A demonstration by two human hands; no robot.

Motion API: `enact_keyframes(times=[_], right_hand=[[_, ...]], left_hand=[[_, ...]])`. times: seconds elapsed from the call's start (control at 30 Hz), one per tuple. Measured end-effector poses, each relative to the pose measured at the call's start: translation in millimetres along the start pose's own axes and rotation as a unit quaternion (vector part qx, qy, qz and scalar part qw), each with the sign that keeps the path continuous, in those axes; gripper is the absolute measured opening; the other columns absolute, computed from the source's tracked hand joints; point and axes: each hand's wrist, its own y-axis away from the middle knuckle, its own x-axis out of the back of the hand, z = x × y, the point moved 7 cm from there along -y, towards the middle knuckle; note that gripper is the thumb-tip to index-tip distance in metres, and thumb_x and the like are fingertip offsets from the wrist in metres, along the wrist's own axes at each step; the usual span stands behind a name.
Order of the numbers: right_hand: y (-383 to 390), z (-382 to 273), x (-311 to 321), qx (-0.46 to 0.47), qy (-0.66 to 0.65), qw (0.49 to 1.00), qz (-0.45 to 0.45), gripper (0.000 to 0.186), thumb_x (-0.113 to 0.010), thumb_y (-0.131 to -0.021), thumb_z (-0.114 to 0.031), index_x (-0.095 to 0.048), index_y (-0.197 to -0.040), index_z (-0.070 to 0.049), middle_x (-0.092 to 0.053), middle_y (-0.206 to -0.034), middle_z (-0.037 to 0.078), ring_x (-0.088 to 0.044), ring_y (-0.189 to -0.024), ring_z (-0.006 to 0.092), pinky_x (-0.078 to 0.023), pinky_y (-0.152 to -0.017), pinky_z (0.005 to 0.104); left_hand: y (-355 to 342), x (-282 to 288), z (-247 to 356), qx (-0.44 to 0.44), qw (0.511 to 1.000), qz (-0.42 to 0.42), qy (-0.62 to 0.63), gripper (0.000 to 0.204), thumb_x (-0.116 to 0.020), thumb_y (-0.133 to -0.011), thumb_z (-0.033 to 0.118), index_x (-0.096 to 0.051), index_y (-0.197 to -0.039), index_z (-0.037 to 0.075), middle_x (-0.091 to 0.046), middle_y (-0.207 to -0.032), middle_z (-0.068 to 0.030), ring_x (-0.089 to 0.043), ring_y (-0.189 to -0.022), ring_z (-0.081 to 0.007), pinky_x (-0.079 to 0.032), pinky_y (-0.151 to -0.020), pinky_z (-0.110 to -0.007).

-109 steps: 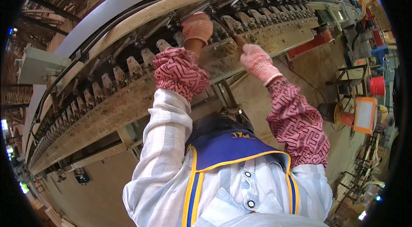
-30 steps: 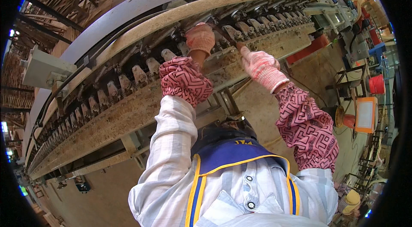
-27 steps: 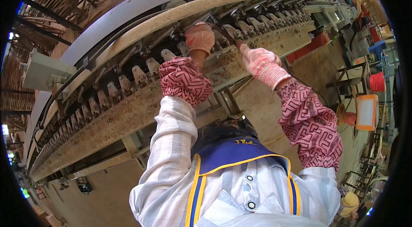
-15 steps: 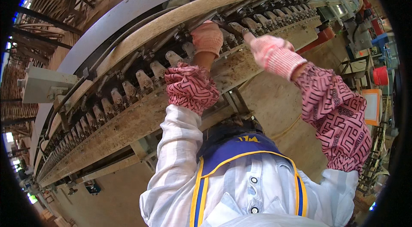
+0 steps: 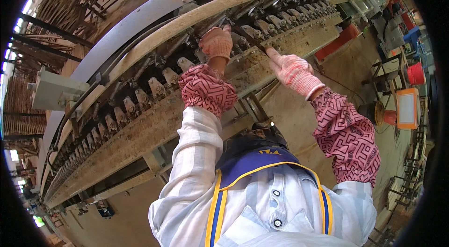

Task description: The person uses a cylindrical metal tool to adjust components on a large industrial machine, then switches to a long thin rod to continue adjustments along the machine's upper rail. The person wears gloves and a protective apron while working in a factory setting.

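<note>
My left hand (image 5: 217, 42), in a pink-and-white knit glove, reaches into the long machine among its row of metal clamps (image 5: 158, 86). Its fingers are curled, and what they grip is hidden. To the right, my right hand (image 5: 293, 71) wears a similar glove and is closed at the near end of a dark, narrow bar-like tool (image 5: 254, 40). That tool slants up and left across the machine's dusty front rail (image 5: 290, 36) toward the clamps near my left hand. Patterned pink sleeve covers (image 5: 348, 132) wrap both forearms.
A pale curved beam (image 5: 196, 15) runs above the clamps, with a black cable (image 5: 105, 76) along it. A grey box (image 5: 58, 89) juts out at the left. Stacked thin wood strips (image 5: 70, 6) lie beyond. On the right are a red container (image 5: 415, 73) and an orange-framed panel (image 5: 407, 108).
My right hand has moved slightly down, bringing the near end of the dark tool toward me over the front rail. My left hand stays among the clamps, shifted a little left.
</note>
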Motion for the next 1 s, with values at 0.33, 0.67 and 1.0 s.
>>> enact_keyframes(times=[0.33, 0.67, 1.0], right_hand=[[2.8, -5.3, 2.1, -0.016, 0.011, 0.999, -0.041, 0.054, -0.047, -0.104, -0.044, -0.037, -0.155, -0.031, -0.067, -0.126, 0.019, -0.064, -0.114, 0.041, -0.053, -0.093, 0.0479], [-8.8, -9.7, -4.1, -0.008, -0.002, 1.0, -0.03, 0.048, -0.048, -0.103, -0.043, -0.047, -0.148, -0.024, -0.068, -0.123, 0.018, -0.063, -0.114, 0.0412, -0.052, -0.094, 0.0489], [-12.6, -12.6, -0.1, -0.023, -0.01, 1.0, -0.014, 0.044, -0.048, -0.104, -0.045, -0.053, -0.143, -0.026, -0.069, -0.116, 0.019, -0.065, -0.109, 0.0414, -0.053, -0.088, 0.0485]], left_hand=[[-4.7, -7.8, -1.7, -0.063, 0.997, 0.026, 0.017, 0.08, -0.051, -0.099, 0.06, -0.05, -0.143, -0.006, -0.039, -0.148, -0.0417, -0.052, -0.13, -0.0529, -0.053, -0.087, -0.062], [6.6, -1.4, 5.8, -0.056, 0.997, 0.012, -0.046, 0.064, -0.042, -0.103, 0.056, -0.045, -0.149, 0.012, -0.038, -0.155, -0.0288, -0.047, -0.136, -0.0493, -0.049, -0.093, -0.064], [3.3, -5.8, 5.1, -0.106, 0.99, 0.061, -0.072, 0.064, -0.04, -0.105, 0.053, -0.055, -0.131, -0.004, -0.053, -0.128, -0.0458, -0.066, -0.107, -0.0487, -0.056, -0.063, -0.059]])
